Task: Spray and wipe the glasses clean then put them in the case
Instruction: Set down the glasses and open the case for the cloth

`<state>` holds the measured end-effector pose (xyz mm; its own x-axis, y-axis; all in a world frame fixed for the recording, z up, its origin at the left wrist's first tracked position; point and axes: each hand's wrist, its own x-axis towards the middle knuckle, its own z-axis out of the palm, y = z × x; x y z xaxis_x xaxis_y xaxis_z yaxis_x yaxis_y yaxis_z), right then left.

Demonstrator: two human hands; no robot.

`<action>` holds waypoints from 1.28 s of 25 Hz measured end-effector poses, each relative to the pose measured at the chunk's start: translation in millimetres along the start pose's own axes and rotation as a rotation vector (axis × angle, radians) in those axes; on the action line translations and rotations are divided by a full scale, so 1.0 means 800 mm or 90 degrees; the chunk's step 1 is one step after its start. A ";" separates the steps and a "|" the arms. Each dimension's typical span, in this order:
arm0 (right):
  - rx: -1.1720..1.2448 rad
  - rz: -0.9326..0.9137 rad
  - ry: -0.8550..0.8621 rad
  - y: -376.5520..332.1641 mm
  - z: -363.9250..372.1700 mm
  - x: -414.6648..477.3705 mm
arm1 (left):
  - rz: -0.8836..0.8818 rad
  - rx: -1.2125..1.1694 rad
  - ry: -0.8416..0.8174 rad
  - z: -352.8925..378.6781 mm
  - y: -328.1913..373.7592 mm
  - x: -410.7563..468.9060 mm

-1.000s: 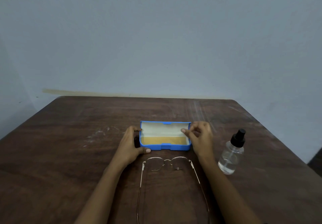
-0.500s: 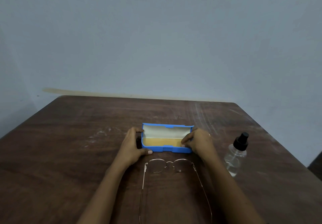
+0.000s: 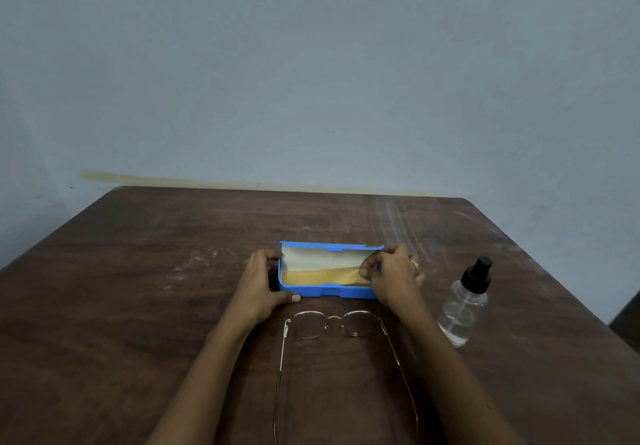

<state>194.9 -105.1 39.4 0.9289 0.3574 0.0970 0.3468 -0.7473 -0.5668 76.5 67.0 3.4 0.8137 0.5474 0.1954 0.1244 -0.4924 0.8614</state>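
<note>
A blue glasses case (image 3: 329, 293) stands open on the brown table (image 3: 138, 306), its lid upright and pale inside. A yellow cloth (image 3: 322, 276) lies in it. My left hand (image 3: 258, 283) grips the case's left end. My right hand (image 3: 393, 280) is at the case's right end, its fingertips pinching the cloth's right edge, which rises a little. Thin metal-framed glasses (image 3: 332, 325) lie unfolded on the table just in front of the case, between my forearms, temples pointing toward me.
A clear spray bottle (image 3: 465, 306) with a black nozzle stands to the right of my right hand. A plain wall rises behind the table's far edge. The table's right edge runs close behind the bottle.
My right hand has moved from the lid's edge down into the case and now pinches the cloth's right end, lifting it slightly. My left hand stays on the case.
</note>
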 end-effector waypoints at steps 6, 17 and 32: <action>0.107 -0.014 0.011 0.003 -0.018 -0.011 | -0.004 0.003 0.004 0.000 0.002 0.000; 0.506 -0.168 -0.017 0.006 -0.038 -0.027 | -0.025 -0.031 0.016 -0.001 0.004 -0.004; 0.617 -0.361 0.053 -0.050 -0.048 -0.033 | 0.286 0.029 0.067 0.015 0.072 -0.034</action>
<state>161.7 -105.9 90.6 0.6877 0.4413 0.5765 0.5085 0.2741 -0.8163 68.3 15.8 42.4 0.7315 0.3375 0.5924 -0.1999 -0.7246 0.6596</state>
